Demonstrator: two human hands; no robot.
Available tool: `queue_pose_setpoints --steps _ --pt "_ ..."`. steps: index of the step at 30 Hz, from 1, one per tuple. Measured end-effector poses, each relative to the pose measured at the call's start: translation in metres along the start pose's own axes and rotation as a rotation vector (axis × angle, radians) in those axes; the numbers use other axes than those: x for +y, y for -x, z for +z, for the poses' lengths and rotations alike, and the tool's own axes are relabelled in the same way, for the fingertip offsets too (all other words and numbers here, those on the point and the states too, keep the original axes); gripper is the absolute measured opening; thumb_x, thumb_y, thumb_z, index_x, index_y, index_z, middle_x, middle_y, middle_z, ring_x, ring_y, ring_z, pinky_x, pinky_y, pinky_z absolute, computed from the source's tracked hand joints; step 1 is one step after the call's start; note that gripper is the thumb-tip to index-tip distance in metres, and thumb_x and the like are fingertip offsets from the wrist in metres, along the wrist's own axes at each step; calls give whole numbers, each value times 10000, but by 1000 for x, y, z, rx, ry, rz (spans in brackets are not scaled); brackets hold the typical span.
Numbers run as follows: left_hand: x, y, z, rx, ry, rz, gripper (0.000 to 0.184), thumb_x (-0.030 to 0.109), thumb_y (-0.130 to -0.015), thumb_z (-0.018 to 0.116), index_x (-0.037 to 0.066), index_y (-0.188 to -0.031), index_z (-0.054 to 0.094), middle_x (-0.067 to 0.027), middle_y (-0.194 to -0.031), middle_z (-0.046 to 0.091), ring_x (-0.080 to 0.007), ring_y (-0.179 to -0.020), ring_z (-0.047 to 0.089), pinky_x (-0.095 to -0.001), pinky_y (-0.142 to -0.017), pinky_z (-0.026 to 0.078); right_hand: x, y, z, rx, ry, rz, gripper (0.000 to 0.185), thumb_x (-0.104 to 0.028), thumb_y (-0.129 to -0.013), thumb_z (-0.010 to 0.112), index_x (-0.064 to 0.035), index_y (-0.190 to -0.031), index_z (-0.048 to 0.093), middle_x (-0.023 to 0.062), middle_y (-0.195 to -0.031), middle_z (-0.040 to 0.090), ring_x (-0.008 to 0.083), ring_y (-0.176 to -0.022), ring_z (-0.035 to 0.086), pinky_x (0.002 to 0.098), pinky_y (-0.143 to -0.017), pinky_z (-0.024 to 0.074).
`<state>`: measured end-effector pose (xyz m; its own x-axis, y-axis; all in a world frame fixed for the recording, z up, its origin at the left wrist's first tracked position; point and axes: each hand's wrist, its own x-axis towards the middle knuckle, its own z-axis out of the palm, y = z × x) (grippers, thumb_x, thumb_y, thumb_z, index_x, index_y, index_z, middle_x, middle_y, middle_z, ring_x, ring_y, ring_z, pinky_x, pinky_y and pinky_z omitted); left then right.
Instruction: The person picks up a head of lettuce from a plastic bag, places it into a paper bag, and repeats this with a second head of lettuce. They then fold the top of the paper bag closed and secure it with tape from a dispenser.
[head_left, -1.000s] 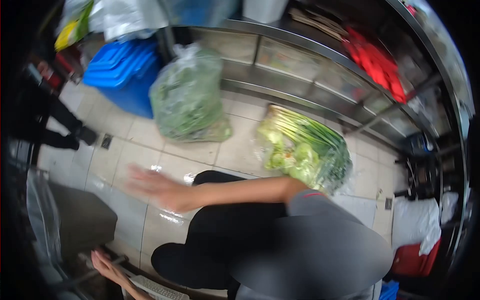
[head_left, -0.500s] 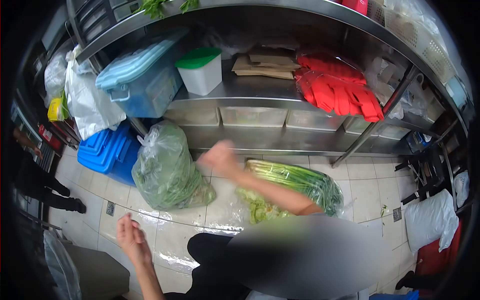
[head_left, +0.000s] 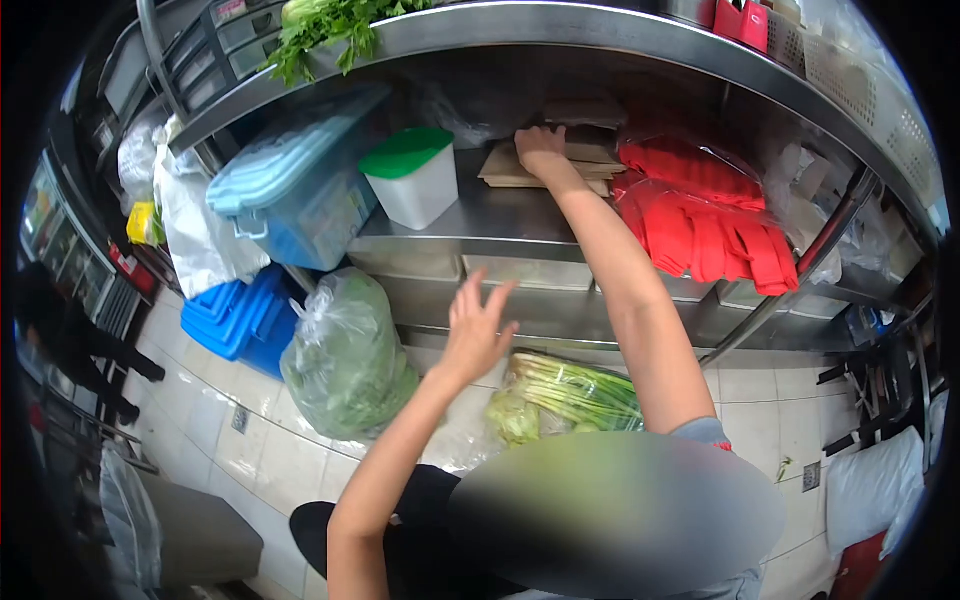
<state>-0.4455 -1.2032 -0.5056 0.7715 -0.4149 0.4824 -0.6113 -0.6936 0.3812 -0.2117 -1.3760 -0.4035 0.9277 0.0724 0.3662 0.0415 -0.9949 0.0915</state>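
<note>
1. Right hand has moved onto the flat brown paper stack, one o'clock; its grip is indiscernible.
2. Left hand: fingers spread, empty.
3. Hasty dragging could make layers slip.

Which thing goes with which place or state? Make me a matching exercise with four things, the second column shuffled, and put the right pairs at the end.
Things
1. Right hand
2. Left hand
3. White tub
4. Clear bag of greens

Places and states
A. On the tiled floor, beside the blue bin
B. Fingers spread, holding nothing
C. On the metal shelf, topped with a green lid
D. At the brown paper stack

Right pairs: 1-D, 2-B, 3-C, 4-A
</note>
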Motion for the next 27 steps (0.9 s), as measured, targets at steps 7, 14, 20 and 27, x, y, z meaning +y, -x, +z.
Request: queue_pose_setpoints --steps 7,14,20,27 --pt "-53 9 -8 -199 402 -43 388 169 -827 623 131 -1203 539 -127 -1263 457 -268 -1157 471 -386 -944 388 12 38 -37 410 -34 -187 149 -114 -823 482 -69 -871 616 130 -891 635 284 -902 621 517 -850 421" --pt "-36 -1 28 -107 1447 -522 489 279 -910 545 60 -1323 404 -58 -1287 476 -184 -1202 434 -351 -968 377 -22 273 -169 207 -721 -527 53 -47 -833 505 -10 -849 539 146 -754 551 295 -688 563 348 -687 443" --pt "-21 40 37 -33 1916 -435 362 208 -921 533 30 -1231 476 -56 -1194 555 -159 -1102 519 -342 -933 419 53 327 -174 403 -1124 46 128 -94 -911 497 14 -908 566 31 -773 573 79 -679 507 235 -622 423" --pt "-18 71 -3 -387 1701 -595 256 165 -881 586 -22 -1056 597 -74 -951 660 -143 -834 643 -295 -765 516 137 337 -29 521 -1142 323 183 -148 -908 524 28 -886 569 34 -758 572 74 -742 468 229 -678 409"
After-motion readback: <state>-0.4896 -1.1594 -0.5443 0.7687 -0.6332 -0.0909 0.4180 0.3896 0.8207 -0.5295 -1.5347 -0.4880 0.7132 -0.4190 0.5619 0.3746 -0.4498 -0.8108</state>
